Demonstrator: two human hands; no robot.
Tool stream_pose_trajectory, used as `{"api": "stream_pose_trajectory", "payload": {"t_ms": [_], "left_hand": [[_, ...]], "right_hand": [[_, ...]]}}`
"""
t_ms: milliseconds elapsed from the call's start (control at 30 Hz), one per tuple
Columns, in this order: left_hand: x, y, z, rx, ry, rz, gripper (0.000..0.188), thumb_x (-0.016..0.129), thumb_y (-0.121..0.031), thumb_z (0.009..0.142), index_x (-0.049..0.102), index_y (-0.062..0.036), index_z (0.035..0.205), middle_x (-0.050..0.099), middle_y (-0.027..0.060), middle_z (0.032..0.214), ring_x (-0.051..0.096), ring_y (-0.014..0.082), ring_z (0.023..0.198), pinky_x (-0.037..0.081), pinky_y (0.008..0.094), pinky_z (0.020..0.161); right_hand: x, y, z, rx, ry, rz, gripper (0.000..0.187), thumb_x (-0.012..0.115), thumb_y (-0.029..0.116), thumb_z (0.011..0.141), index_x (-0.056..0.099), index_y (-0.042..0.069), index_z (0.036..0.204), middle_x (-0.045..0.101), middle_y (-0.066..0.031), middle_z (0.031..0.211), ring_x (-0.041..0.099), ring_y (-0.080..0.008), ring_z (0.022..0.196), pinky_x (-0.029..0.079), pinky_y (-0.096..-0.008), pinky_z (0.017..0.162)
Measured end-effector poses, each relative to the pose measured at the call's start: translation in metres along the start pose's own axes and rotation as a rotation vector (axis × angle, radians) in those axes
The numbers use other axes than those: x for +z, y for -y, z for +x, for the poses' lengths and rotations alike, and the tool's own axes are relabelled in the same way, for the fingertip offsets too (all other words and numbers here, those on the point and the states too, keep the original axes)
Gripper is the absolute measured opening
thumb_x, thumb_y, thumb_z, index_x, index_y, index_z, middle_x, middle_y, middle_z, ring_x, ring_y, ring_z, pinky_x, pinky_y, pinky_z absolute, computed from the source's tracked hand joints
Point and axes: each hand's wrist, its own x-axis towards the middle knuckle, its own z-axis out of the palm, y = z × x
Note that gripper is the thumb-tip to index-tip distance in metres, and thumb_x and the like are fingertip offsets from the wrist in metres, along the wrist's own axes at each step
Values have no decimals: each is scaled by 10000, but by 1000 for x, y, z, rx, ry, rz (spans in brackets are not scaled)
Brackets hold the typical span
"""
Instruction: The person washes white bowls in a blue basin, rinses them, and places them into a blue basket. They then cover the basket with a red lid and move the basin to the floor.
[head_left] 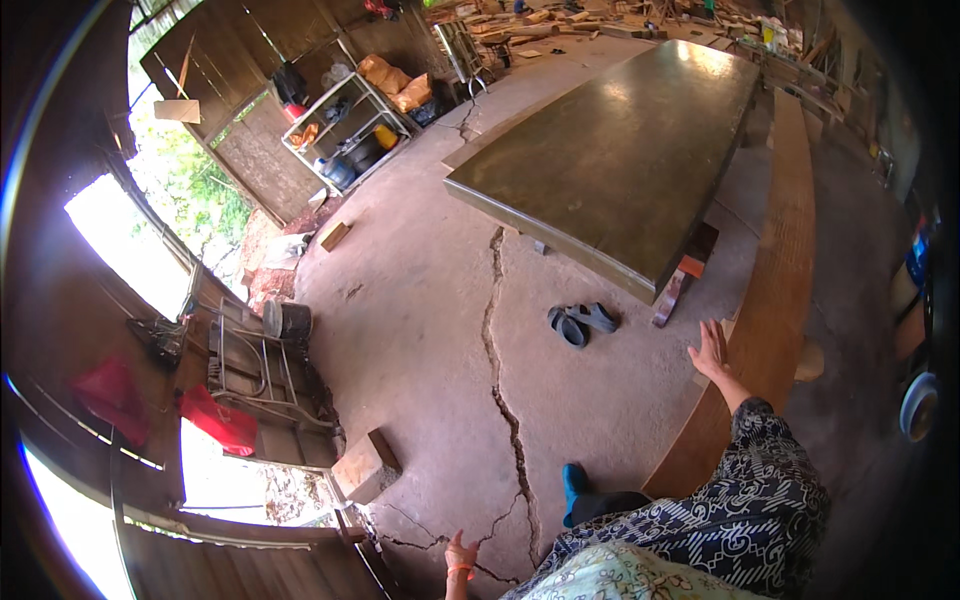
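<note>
A person's right hand (711, 350), fingers spread open, rests on the near edge of a long wooden plank (775, 300). The left hand (460, 556) hangs loosely curled, empty. The cracked concrete floor (440, 320) could trip them.

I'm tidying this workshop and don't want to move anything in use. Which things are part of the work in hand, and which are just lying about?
In hand:
- long reddish-brown wooden plank, touched by the right hand
- left hand, free, over the cracked concrete floor

Lying about:
- pair of dark slippers
- large greenish slab table
- pale wooden block
- metal shelf rack
</note>
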Motion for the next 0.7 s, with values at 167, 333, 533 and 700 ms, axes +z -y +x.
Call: {"api": "stream_pose_trajectory", "payload": {"t_ms": [167, 333, 533, 700], "left_hand": [[25, -20, 23, -20, 154, 121, 601, 670, -396, 727, 570, -101, 1241, 600, 205, 1174, 563, 342, 1112, 446, 401, 953], [31, -17, 56, -90, 261, 289, 588, 651, -434, 724, 588, -137, 1228, 646, 170, 1104, 610, 310, 1052, 480, 394, 908], [16, -29, 145, -150, 305, 305, 552, 635, -438, 739, 603, -153, 1211, 658, 153, 1082, 617, 297, 1042, 486, 388, 899], [-8, -97, 242, -14, 296, 315, 506, 616, -432, 758, 623, -161, 1185, 668, 136, 1066, 627, 285, 1025, 492, 381, 889]], "right_hand": [[-28, 87, 108, -194, 16, -40, 774, 714, 272, 760, 337, -22, 1369, 239, -227, 1474, 211, -379, 1372, 228, -464, 1112], [-14, 142, 188, -143, 55, -133, 811, 681, 329, 790, 282, -27, 1400, 200, -216, 1499, 181, -359, 1394, 210, -479, 1122], [3, 172, 223, 105, 271, -166, 820, 609, 477, 827, 314, -46, 1386, 244, -269, 1464, 229, -396, 1369, 231, -465, 1116], [-11, 190, 246, 6, 470, -473, 729, 762, 576, 606, 670, 41, 1093, 573, -251, 1204, 457, -420, 1206, 389, -439, 991]]}}
